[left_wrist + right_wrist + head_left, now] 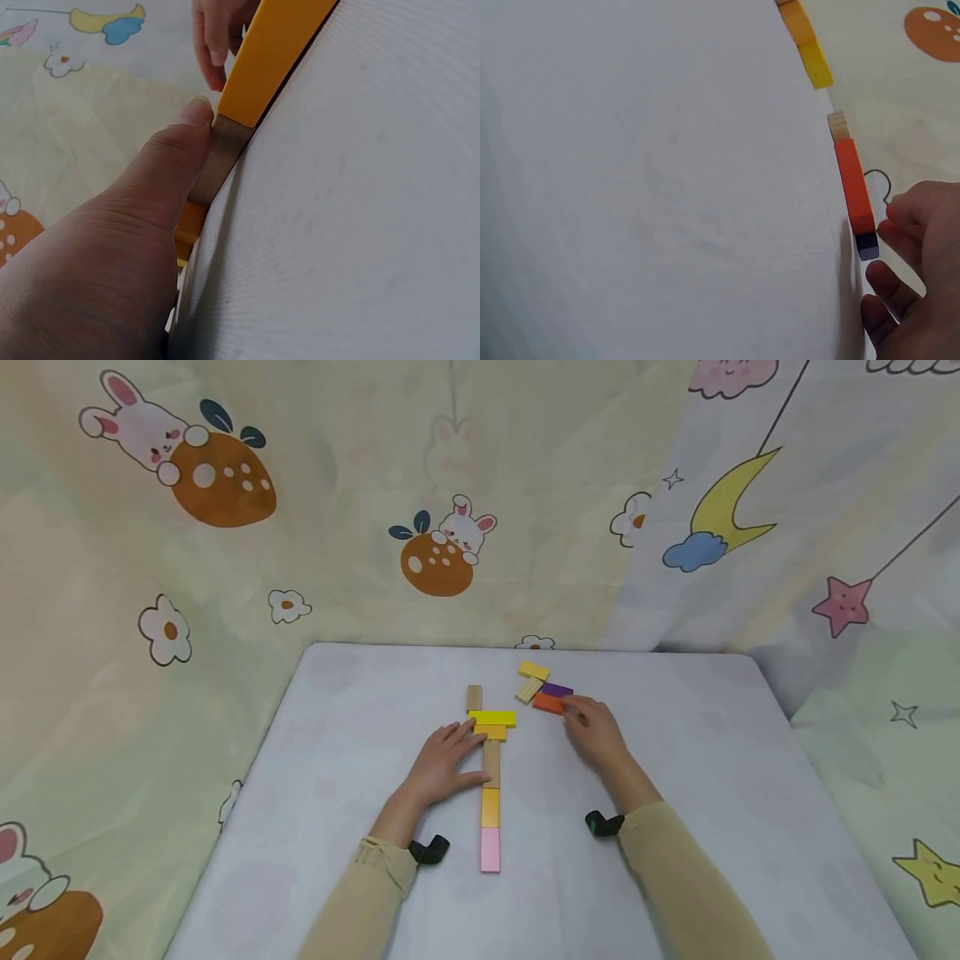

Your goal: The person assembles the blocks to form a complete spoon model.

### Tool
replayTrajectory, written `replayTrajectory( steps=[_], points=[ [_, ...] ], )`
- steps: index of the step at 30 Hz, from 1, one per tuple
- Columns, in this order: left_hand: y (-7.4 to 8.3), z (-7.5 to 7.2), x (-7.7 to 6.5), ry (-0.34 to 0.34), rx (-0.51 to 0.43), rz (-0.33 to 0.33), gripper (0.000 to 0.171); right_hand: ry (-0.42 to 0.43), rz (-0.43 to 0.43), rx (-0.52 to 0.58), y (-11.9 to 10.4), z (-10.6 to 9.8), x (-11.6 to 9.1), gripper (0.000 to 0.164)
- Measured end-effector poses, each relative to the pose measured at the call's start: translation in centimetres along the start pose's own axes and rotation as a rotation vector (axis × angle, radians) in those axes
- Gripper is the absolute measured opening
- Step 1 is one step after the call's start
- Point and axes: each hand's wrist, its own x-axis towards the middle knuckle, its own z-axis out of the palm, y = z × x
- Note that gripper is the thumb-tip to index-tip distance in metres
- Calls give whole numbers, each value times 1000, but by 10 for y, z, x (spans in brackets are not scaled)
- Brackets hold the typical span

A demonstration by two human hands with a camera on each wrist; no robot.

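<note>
Your left hand point(442, 767) lies spread against a column of six blocks point(491, 807), gripping nothing; your right hand point(596, 735), loosely bent, grips nothing beside one orange-red block point(548, 702), one purple block point(557, 690).

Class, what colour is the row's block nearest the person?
Pink block, clearest in the head view.

My beige sleeves point(697, 877) look like matt cloth, my black wrist cameras point(429, 850) like plastic. The white tabletop point(360, 693) shows a finely ribbed, fabric-like texture. The red-orange block point(854, 180) looks smooth and painted; the tan block point(491, 764) looks like bare wood. The printed backdrop point(337, 543) looks like creased cloth.
</note>
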Motion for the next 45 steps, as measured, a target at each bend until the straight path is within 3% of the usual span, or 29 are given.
replayTrajectory(
  steps=[9, 19, 28, 32, 39, 45],
  points=[
    [-1, 2, 0, 4, 9, 6, 80, 69, -13, -14, -4, 6, -17, 29],
    [-2, 3, -1, 15, 1, 12, 80, 51, 33, 63, -8, 7, -29, 32],
    [-2, 1, 0, 20, 0, 19, 79, -46, 55, 36, -10, 5, -24, 40],
    [-2, 1, 0, 14, -2, 13, 79, -101, 18, -23, -11, 0, -14, 47],
    [-1, 1, -1, 17, 5, 10, 79, -227, 47, -92, -14, -4, 6, 66],
    [1, 0, -1, 18, -2, 5, 80, -268, 18, -140, -10, -3, 18, 73]
  ],
)
